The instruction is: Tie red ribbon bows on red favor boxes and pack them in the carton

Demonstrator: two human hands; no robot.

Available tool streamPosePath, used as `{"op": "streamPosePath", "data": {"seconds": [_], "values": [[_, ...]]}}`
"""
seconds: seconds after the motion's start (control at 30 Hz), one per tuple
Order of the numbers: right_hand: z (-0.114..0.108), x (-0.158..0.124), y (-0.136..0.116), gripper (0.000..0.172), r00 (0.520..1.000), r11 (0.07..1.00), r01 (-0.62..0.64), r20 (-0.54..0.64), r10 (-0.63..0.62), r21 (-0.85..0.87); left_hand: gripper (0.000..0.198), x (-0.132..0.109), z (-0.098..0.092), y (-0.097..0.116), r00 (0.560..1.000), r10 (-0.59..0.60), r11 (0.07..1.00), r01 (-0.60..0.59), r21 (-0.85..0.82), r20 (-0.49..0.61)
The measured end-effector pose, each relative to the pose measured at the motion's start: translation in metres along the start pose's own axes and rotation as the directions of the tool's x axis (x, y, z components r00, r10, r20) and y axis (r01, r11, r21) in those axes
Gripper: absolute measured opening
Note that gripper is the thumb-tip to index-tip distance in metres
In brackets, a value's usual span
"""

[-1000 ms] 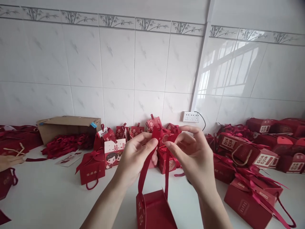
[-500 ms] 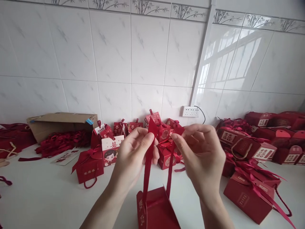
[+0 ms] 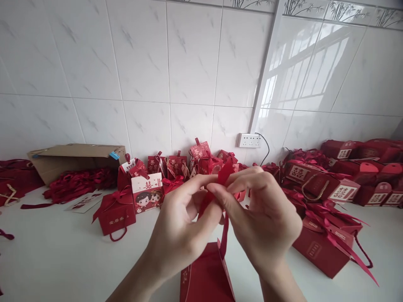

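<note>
Both my hands meet in the middle of the head view, pinching a red ribbon point(image 3: 225, 172). My left hand point(image 3: 185, 222) has thumb and fingers closed on one part of it. Against its fingertips, my right hand point(image 3: 264, 214) pinches the ribbon too, and a pointed end sticks up above the fingers. One strand runs down to an open red gift box point(image 3: 208, 277) on the table below my hands. The fingers partly hide where the ribbon crosses.
A cardboard box point(image 3: 75, 149) with red ribbons point(image 3: 85, 182) lies at the left. Red gift boxes point(image 3: 116, 214) and a box with cartoon figures point(image 3: 147, 197) stand nearby. Finished-looking boxes with bows point(image 3: 327, 247) sit right. A power strip point(image 3: 249, 140) is on the wall.
My hands have come together from either side, bringing the two ribbon ends to cross between my fingertips. The view has tilted slightly downward.
</note>
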State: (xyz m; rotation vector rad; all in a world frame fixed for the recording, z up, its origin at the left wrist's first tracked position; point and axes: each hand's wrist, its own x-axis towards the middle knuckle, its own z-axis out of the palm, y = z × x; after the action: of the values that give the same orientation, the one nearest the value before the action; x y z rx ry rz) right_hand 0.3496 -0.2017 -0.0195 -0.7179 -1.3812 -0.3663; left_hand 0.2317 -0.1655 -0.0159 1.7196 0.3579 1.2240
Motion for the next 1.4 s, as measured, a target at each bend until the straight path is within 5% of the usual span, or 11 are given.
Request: {"op": "streamPosePath", "data": {"seconds": [0.17, 0.33, 0.53, 0.7, 0.8, 0.93, 1.07, 1.13, 1.23, 1.3, 1.4], "values": [[-0.005, 0.001, -0.003, 0.010, 0.993, 1.000, -0.003, 0.115, 0.005, -0.018, 0.010, 0.001, -0.010, 0.004, 0.994, -0.048, 0.999, 0.049, 0.000, 0.103], [-0.014, 0.006, 0.001, 0.013, 0.977, 0.968, -0.213, 0.051, 0.208, 0.129, 0.023, 0.011, -0.018, -0.007, 0.997, -0.077, 0.997, 0.077, -0.006, 0.012], [-0.016, 0.015, 0.012, 0.023, 0.814, 0.857, -0.511, 0.363, 0.455, 0.071, 0.028, 0.013, -0.019, -0.009, 0.994, -0.081, 0.996, 0.084, -0.042, 0.073], [-0.014, 0.012, 0.015, 0.010, 0.928, 0.938, -0.323, 0.235, 0.288, 0.125, 0.024, 0.017, -0.015, -0.013, 0.998, -0.063, 0.992, 0.061, -0.112, -0.012], [-0.021, 0.013, 0.013, 0.004, 0.937, 0.980, -0.166, 0.326, 0.124, 0.106, 0.022, 0.020, -0.014, -0.018, 0.997, -0.037, 0.984, 0.024, -0.176, -0.069], [-0.033, 0.017, 0.009, 0.007, 0.783, 0.976, -0.181, 0.618, 0.067, 0.124, 0.018, 0.022, -0.018, -0.016, 0.999, 0.006, 0.992, -0.011, -0.129, -0.039], [-0.033, 0.019, 0.013, 0.017, 0.793, 0.906, -0.380, 0.569, 0.216, 0.186, 0.015, 0.017, -0.022, -0.010, 0.993, 0.121, 0.991, -0.121, 0.048, 0.018], [-0.028, 0.018, 0.018, 0.011, 0.694, 0.823, -0.543, 0.641, 0.328, 0.166, 0.014, 0.014, -0.022, -0.008, 0.985, 0.168, 0.978, -0.170, 0.124, 0.027], [-0.019, 0.015, 0.023, 0.026, 0.533, 0.710, -0.685, 0.777, 0.334, 0.165, 0.011, 0.010, -0.024, -0.006, 0.976, 0.218, 0.953, -0.217, 0.211, 0.018], [-0.014, 0.013, 0.022, 0.020, 0.552, 0.765, -0.635, 0.756, 0.351, 0.107, 0.010, 0.008, -0.025, -0.006, 0.967, 0.255, 0.932, -0.246, 0.268, 0.001], [-0.008, 0.009, 0.017, 0.016, 0.665, 0.900, -0.426, 0.643, 0.379, -0.089, 0.014, 0.007, -0.026, -0.006, 0.941, 0.339, 0.865, -0.320, 0.387, 0.020]]}}
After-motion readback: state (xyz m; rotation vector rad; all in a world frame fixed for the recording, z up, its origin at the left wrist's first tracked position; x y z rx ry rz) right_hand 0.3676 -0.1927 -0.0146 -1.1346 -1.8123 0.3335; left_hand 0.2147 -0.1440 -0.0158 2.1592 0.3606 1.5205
